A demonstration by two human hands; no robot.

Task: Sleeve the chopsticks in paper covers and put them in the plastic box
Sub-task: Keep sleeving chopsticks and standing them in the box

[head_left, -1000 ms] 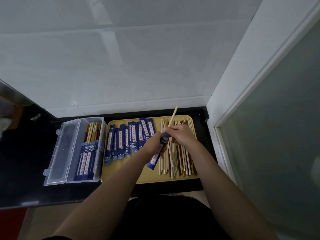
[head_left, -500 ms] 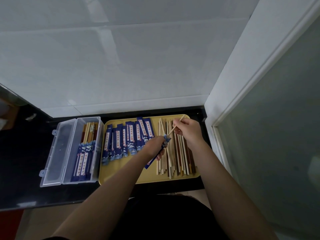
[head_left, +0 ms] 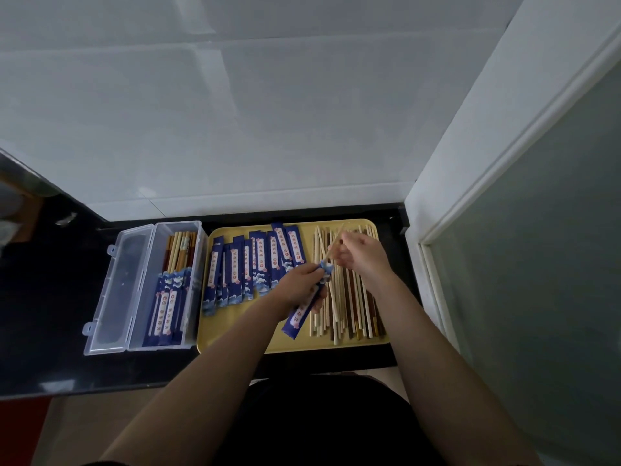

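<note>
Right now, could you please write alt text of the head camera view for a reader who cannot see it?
Over a yellow tray, the left hand grips a blue paper cover while the right hand pinches a pale chopstick above its open end. Empty covers and loose chopsticks lie on the tray; left of it, a clear plastic box holds sleeved pairs.

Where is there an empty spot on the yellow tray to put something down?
The yellow tray is bare along its near edge, below the blue paper covers and left of the loose chopsticks. The rest is crowded: covers at left, chopsticks at right, both hands between.
</note>
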